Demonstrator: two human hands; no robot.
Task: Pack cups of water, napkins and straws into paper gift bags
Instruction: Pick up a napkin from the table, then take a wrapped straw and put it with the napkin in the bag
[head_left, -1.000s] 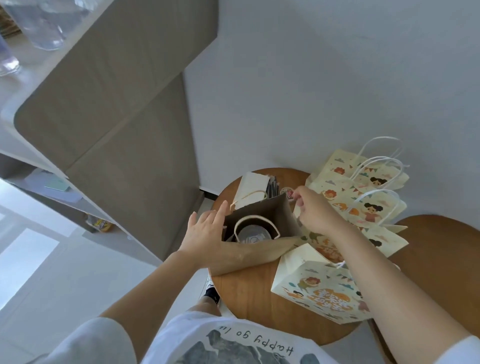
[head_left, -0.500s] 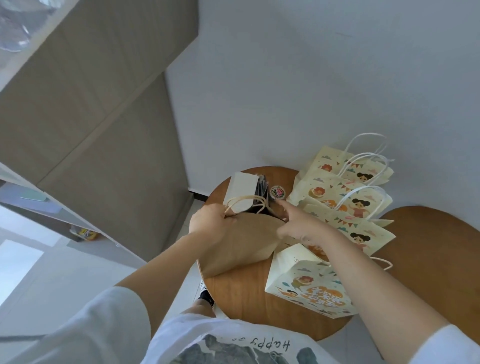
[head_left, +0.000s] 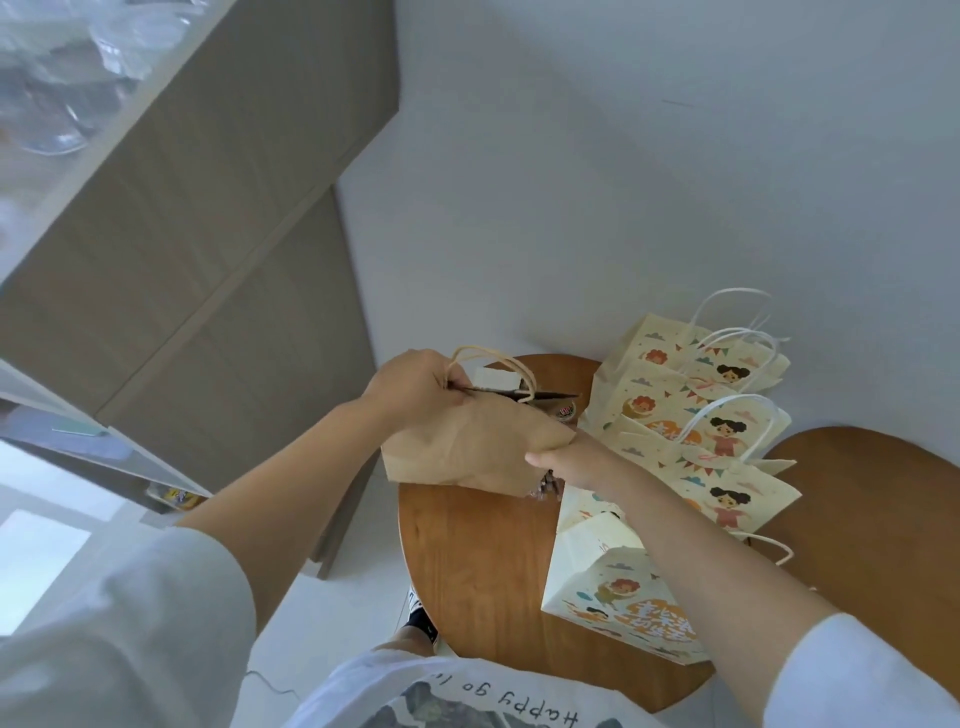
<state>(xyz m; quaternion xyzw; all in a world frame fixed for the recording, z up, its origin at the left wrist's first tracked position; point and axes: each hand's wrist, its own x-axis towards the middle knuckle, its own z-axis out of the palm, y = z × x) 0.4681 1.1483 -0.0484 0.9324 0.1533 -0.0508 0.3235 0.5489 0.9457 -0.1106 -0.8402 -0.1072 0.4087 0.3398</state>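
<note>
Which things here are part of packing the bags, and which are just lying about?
Job: brown bag, gripped by the left hand and right hand; printed bags beside it.
Lying about: round table underneath; second table; cabinet; shoe on the floor.

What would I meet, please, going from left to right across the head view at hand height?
Grey cabinet → left hand → brown paper bag → right hand → row of printed gift bags → second wooden table.

The brown bag (head_left: 467, 447) hides the right hand's (head_left: 569, 460) fingers.
</note>
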